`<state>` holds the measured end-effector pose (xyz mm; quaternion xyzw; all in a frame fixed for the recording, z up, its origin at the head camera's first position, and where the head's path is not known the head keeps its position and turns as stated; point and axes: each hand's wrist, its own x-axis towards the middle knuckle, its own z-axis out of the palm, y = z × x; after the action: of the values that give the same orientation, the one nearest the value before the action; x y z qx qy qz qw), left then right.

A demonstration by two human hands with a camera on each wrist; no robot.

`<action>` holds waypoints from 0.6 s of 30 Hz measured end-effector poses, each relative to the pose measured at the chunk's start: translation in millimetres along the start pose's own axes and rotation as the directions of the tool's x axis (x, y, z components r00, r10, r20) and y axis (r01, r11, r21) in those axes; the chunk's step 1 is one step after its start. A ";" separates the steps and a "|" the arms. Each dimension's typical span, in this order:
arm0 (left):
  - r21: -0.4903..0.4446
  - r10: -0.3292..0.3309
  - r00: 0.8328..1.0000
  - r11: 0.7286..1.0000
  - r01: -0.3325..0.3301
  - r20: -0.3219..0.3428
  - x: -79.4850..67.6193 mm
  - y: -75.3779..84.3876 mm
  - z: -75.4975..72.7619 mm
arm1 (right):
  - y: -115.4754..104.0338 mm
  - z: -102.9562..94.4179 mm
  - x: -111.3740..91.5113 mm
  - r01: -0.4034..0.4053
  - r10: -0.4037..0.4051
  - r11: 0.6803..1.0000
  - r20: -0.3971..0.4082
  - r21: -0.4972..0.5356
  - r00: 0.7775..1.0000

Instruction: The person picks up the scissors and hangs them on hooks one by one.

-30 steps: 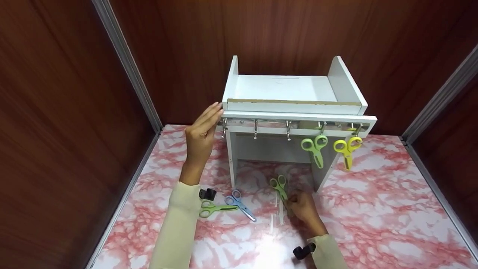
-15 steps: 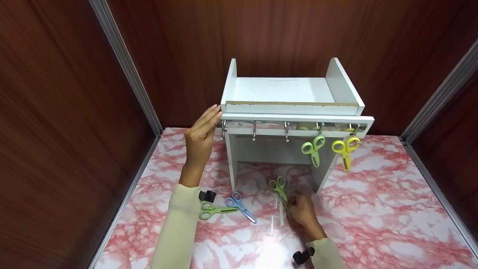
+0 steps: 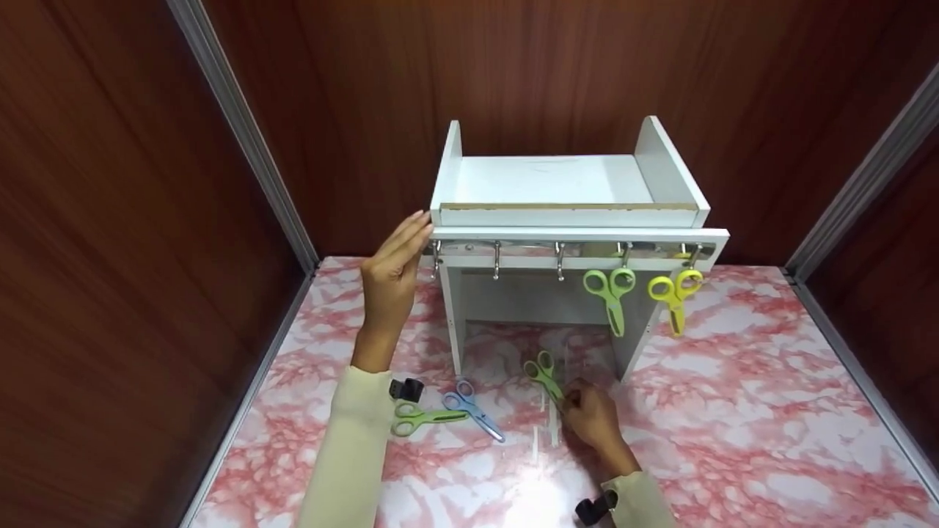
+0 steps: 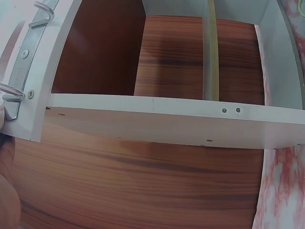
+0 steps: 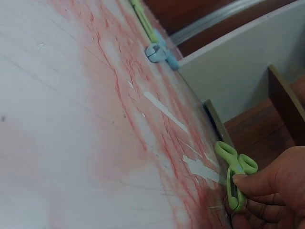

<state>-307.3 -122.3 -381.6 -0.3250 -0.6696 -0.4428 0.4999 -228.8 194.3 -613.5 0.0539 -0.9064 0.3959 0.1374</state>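
Note:
My right hand [image 3: 591, 416] pinches a pair of green scissors [image 3: 541, 372] by the blade end, low over the table in front of the shelf; the handle loops point away from the hand. In the right wrist view the thumb lies on the blade of these scissors [image 5: 234, 179]. My left hand [image 3: 390, 275] rests against the left end of the white shelf unit [image 3: 565, 217], beside its hook rail [image 3: 528, 251]. Green scissors [image 3: 610, 297] and yellow scissors [image 3: 676, 297] hang from the two rightmost hooks.
Blue scissors [image 3: 473, 411] and another green pair [image 3: 425, 416] lie on the marbled tabletop [image 3: 733, 425], near the left forearm. White strips [image 3: 535, 444] mark the tabletop in front of the shelf. Brown wood-grain panels [image 3: 550, 66] enclose the back and sides.
The whole head view has shifted slightly downward. The right hand keeps its pinch on the green scissors, which have tilted a little leftward. The left hand stays against the shelf.

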 end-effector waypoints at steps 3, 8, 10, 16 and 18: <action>0.002 0.006 1.000 1.000 -0.006 -0.005 0.5 -0.2 -0.7 | -1.2 -1.8 -0.6 -0.028 0.028 0.999 0.010 0.030 1.000; 0.005 0.001 1.000 1.000 -0.001 -0.006 0.5 0.8 -2.9 | -1.2 -2.4 0.1 -0.055 0.054 0.996 0.019 0.066 0.998; 0.003 0.000 1.000 1.000 0.000 -0.003 0.8 1.1 -3.4 | -0.8 -2.5 0.8 -0.057 0.056 0.995 0.021 0.087 0.998; -0.005 0.005 1.000 1.000 -0.005 -0.004 1.5 1.0 -2.5 | -0.3 -2.0 0.6 -0.046 0.045 0.989 0.011 0.141 0.999; -0.005 0.005 1.000 1.000 -0.005 -0.003 1.4 1.1 -1.9 | -0.9 -2.0 0.0 -0.023 0.024 0.988 -0.005 0.155 1.000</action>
<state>-306.0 -123.7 -379.7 -0.3274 -0.6669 -0.4438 0.5011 -228.2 195.1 -611.6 0.0527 -0.8729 0.4670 0.1311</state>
